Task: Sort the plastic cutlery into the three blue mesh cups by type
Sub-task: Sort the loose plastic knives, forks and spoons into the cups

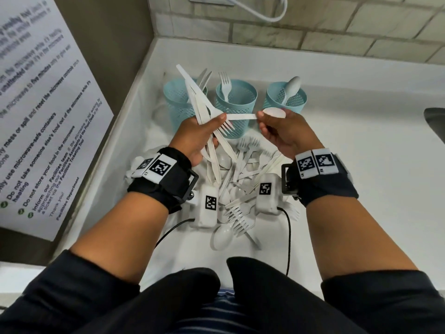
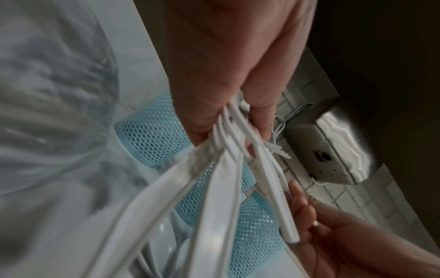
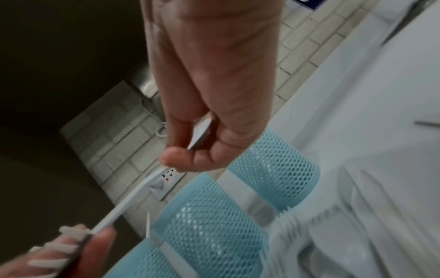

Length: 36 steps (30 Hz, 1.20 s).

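Note:
Three blue mesh cups stand in a row at the back: the left cup with knives, the middle cup with a fork, the right cup with a spoon. My left hand grips a bundle of white knives and forks in front of the cups. My right hand pinches a white spoon by its bowl end; its handle reaches across to my left thumb. In the left wrist view the bundle fans out from my left hand. In the right wrist view my right hand pinches the spoon handle.
A loose pile of white cutlery lies on the white counter under my wrists. A printed notice covers the left wall. Tiled wall and a white cable are behind; a steel appliance is at the right edge.

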{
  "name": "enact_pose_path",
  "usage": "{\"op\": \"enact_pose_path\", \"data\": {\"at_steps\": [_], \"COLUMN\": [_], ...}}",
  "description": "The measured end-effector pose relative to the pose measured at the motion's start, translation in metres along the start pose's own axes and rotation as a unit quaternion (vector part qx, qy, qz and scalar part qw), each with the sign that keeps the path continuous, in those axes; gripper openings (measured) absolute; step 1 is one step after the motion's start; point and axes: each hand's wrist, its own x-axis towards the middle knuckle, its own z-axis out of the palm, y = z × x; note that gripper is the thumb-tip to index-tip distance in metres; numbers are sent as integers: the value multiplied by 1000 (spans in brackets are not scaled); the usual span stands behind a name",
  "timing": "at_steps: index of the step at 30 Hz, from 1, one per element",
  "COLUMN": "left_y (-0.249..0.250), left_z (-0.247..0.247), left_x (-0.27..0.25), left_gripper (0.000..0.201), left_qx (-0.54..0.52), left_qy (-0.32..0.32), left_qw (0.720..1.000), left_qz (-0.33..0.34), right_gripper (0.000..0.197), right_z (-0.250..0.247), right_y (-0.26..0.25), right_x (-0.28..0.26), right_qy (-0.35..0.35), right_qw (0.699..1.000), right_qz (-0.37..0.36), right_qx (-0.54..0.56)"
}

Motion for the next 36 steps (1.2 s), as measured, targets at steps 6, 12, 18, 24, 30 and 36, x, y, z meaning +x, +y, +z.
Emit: {"op": "enact_pose_path", "data": {"at_steps": [6, 12, 18, 24, 30, 36], "left_y": [-6, -6, -1, 1, 1, 5], "left_z": [12, 13, 15, 10, 8, 9], "left_x": [1, 0, -5, -8, -8, -9], "left_gripper": [12, 18, 13, 15, 18, 17], "left_qx": [61, 90, 97, 83, 52, 23], "left_qy": [-8, -31, -85, -150, -158, -137], "left_qw": [998, 995, 991, 984, 984, 989], "left_qz": [-18, -30, -34, -55, -68, -55], "right_gripper": [11, 25, 31, 21, 32, 44], "right_z": [6, -2, -9, -14, 3, 23], "right_y": [-10, -51, -53, -36, -47, -56], "right_x": [2, 0, 24, 38, 14, -15], "right_qy": [107, 313, 367, 310, 283, -110], "right_qw": [979, 882, 864, 894, 827, 807], "right_qz": [-132, -348, -324, -237, -323, -115], "right_qx": [110, 45, -119, -220, -362, -568]}}
